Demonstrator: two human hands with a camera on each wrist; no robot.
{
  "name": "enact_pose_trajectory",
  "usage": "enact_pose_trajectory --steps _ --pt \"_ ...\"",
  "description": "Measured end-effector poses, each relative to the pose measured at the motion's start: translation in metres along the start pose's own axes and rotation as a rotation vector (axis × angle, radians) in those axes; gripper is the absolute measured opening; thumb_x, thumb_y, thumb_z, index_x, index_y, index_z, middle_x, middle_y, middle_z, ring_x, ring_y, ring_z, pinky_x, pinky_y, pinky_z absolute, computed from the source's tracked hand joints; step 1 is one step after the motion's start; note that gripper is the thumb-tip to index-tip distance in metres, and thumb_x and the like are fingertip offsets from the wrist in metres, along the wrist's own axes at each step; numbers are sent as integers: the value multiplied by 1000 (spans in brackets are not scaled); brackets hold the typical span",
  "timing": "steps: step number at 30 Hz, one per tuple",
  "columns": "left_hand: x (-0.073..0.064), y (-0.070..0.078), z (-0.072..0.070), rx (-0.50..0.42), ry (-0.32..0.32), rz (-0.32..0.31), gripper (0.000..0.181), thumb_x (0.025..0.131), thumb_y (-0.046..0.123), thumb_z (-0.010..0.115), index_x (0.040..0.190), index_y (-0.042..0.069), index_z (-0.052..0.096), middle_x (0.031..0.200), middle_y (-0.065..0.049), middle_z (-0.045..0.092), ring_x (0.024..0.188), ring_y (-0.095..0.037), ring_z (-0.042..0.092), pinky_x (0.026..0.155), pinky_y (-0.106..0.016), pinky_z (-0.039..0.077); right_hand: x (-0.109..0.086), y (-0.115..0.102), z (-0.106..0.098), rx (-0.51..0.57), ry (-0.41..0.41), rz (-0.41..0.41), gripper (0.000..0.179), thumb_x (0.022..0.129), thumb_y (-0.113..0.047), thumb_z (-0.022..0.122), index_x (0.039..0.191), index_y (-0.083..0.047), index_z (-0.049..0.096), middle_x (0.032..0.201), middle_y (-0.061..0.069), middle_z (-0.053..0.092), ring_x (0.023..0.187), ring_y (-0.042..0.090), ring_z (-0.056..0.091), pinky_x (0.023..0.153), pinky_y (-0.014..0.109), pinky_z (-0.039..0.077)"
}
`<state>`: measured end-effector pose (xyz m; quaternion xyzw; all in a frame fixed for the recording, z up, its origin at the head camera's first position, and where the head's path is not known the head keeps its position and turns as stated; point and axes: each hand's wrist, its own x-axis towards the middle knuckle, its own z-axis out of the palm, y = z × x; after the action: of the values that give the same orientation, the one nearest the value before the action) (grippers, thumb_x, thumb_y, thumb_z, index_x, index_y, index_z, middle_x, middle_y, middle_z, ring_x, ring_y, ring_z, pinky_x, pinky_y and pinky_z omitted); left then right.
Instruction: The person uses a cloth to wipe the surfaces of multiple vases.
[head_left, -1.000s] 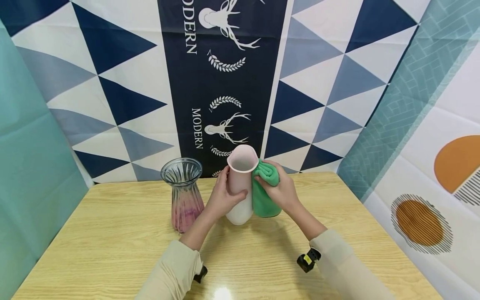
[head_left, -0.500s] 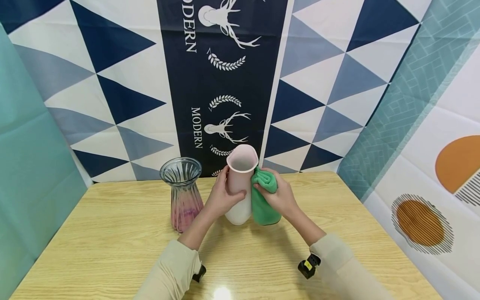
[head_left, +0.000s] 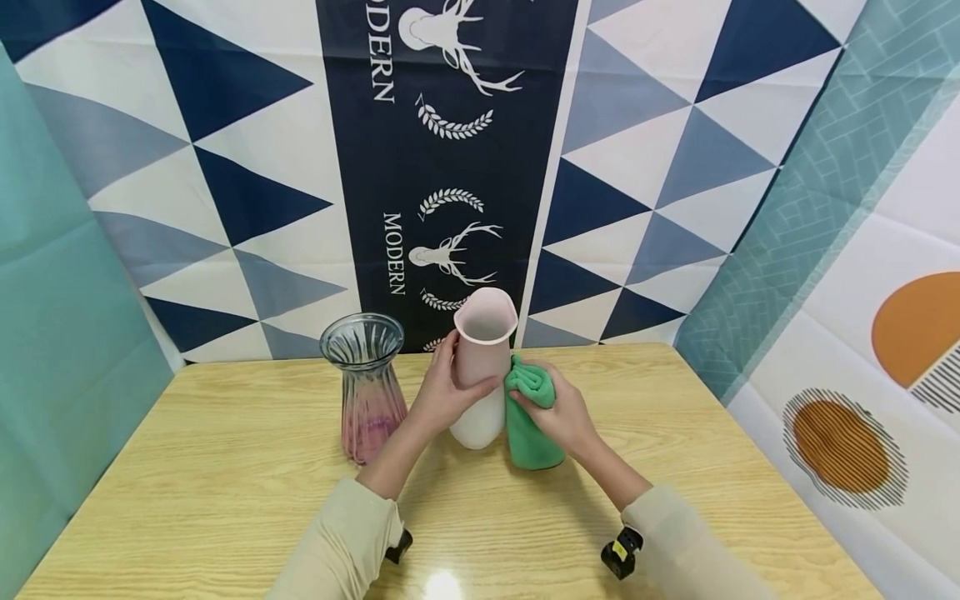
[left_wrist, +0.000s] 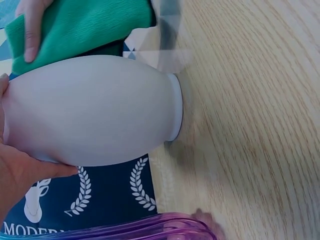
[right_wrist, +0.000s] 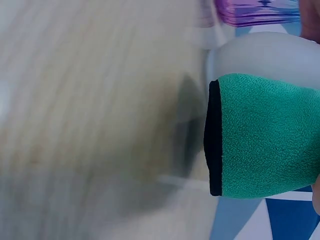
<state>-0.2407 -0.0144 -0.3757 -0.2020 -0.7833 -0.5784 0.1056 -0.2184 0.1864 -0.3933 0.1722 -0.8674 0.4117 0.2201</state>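
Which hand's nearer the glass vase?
Left. Left hand, gripping the pale vase, is just right of the glass vase; right hand, holding the cloth, is farther right.

The head view is bright and evenly lit — a white glare spot low on the tabletop (head_left: 225, 517), soft shadows — while the right wrist view is dimmer, the wood blurred but the green cloth (right_wrist: 270, 137) crisp.

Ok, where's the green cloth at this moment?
In the head view, the green cloth is in the right hand, just right of the pink-and-white vase that the left hand holds.
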Motion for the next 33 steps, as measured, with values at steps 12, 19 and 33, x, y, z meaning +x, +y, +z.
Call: enact_pose_trajectory --steps 12,19,33 --pt "0 1 0 7 -2 -27 90 76 24 79 146 11 24 142 -11 36 129 -29 41 107 -48 37 -21 14 10 -63 -54 80 52 79 -22 76 125 -12 55 119 10 65 109 29 61 91 48 49" --pt "-2 4 -1 42 23 -64 91 74 29 79 146 11 27 145 -12 35 130 -29 40 108 -49 35 -17 9 3 -35 -33 57 46 81 -19 73 124 -12 55 118 10 65 109 28 61 92 47 49" --pt "-4 5 -1 55 41 -46 89 73 28 80 145 11 30 143 -13 37 129 -29 41 107 -49 36 20 -15 -11 22 100 -23 49 81 -14 74 125 -8 54 120 15 62 110 32 60 91 49 49"
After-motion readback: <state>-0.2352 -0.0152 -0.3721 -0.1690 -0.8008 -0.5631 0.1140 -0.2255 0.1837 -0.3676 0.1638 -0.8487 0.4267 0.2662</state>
